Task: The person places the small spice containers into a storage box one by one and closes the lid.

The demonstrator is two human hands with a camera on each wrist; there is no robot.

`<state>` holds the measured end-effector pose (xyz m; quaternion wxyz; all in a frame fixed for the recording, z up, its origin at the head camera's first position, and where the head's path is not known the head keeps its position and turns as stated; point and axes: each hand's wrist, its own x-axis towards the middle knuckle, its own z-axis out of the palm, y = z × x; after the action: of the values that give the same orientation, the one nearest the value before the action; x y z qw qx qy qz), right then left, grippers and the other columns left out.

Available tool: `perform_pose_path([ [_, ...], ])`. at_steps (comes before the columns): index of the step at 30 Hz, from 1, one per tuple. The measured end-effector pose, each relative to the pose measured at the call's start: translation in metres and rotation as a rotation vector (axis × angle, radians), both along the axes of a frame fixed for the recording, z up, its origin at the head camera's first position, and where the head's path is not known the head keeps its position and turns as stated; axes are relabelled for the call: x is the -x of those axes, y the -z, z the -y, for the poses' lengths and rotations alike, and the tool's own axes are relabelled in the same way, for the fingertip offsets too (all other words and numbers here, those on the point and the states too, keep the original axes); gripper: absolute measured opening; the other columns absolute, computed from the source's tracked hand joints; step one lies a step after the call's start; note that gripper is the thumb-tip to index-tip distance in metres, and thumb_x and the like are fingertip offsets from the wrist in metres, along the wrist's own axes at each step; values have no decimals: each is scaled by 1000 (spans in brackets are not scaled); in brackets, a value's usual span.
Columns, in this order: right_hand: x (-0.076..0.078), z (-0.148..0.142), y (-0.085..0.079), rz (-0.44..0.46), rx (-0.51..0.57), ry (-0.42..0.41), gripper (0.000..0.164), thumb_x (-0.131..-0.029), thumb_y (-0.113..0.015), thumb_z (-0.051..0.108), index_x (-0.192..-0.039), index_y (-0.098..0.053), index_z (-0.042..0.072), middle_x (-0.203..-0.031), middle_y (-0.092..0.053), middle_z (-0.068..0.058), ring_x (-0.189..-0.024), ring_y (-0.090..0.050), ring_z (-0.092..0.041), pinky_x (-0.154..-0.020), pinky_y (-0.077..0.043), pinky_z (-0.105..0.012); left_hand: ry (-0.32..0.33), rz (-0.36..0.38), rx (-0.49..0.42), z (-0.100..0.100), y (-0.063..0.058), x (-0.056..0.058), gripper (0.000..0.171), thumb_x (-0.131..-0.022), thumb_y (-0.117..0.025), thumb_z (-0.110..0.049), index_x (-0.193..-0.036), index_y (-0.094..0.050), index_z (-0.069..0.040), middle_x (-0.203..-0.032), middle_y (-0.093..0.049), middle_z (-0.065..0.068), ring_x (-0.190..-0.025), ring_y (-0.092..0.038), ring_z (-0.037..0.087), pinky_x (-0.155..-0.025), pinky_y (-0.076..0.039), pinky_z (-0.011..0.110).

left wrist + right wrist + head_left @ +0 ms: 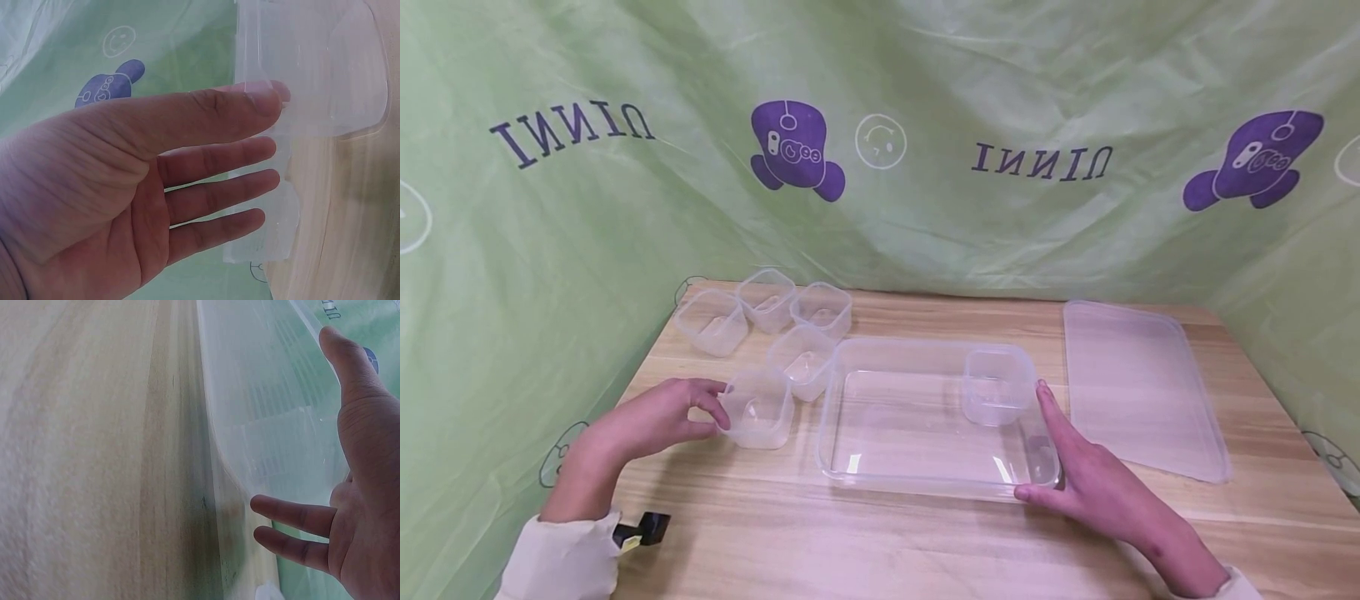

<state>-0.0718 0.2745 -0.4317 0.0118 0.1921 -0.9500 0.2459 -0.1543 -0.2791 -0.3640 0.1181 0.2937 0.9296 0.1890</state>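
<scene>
A large clear rectangular plastic container sits open on the table, with one small clear tub in its back right corner. At its right end, my right hand rests with thumb on the front rim and fingers stretched along the side wall. My left hand pinches the left wall of another small tub between thumb and index finger. In the left wrist view, the other fingers of that hand are extended below the tub's edge. Beside that tub stands a similar tub.
Three more small tubs stand at the back left, among them the leftmost tub. A flat translucent lid lies on the right of the wooden table. Green printed cloth hangs behind and along both sides.
</scene>
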Motion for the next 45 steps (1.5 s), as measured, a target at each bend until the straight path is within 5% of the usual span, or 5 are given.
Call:
perform_pose_path([
  [15,0,0,0,3,8,-1,124,-84,-78,62,-166,4,17,-168,-18,-18,-123,-57,-48,-97,-49,-63,-36,70,-68,3,-1,-6,15,-93,-76,-11,-94,-76,-27,-132,-64,19,-125,-58,42,-98,-48,54],
  [45,1,0,-1,3,10,-5,124,-84,-77,63,-166,4,17,-169,-15,-16,-124,-57,-48,-97,-49,-62,-48,-82,-136,1,-24,-24,20,-93,-78,-15,-94,-72,-35,-133,-65,16,-125,-59,38,-94,-50,34],
])
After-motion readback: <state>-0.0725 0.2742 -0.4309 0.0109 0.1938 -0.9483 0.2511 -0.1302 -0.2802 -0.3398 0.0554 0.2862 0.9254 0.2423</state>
